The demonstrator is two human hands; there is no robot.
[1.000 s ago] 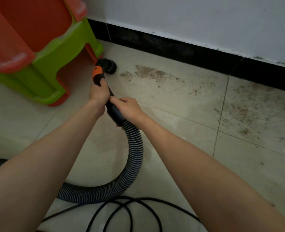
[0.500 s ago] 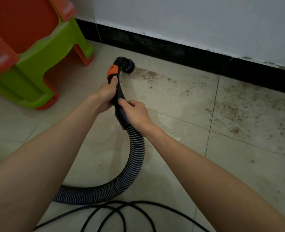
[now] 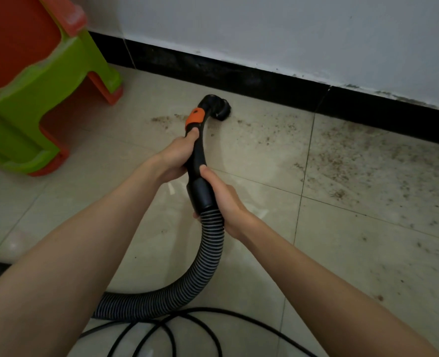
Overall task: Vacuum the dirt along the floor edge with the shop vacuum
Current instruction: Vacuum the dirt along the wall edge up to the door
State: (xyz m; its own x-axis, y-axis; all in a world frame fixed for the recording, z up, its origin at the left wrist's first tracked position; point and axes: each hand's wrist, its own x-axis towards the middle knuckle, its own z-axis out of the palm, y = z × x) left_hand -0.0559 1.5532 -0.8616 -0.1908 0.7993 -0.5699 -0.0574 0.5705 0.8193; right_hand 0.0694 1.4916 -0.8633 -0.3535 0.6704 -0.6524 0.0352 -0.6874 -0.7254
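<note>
A black vacuum wand with an orange band [image 3: 195, 117] ends in a round black nozzle [image 3: 219, 108] that sits on the tile floor close to the black baseboard [image 3: 264, 81]. My left hand [image 3: 178, 155] grips the wand just below the orange band. My right hand [image 3: 223, 199] grips the black cuff where the ribbed grey hose [image 3: 203, 274] joins. Brown dirt [image 3: 342, 161] is scattered on the tiles right of the nozzle, with a thin streak of dirt [image 3: 164, 119] left of it.
A green and orange plastic stool [image 3: 33, 94] stands at the left, near the wall. A black power cord [image 3: 177, 328] loops on the floor below the hose. The white wall [image 3: 290, 29] rises above the baseboard.
The nozzle has travelled right along the floor edge, away from the stool, over the first patch of dirt. Both hands keep their grip on the wand.
</note>
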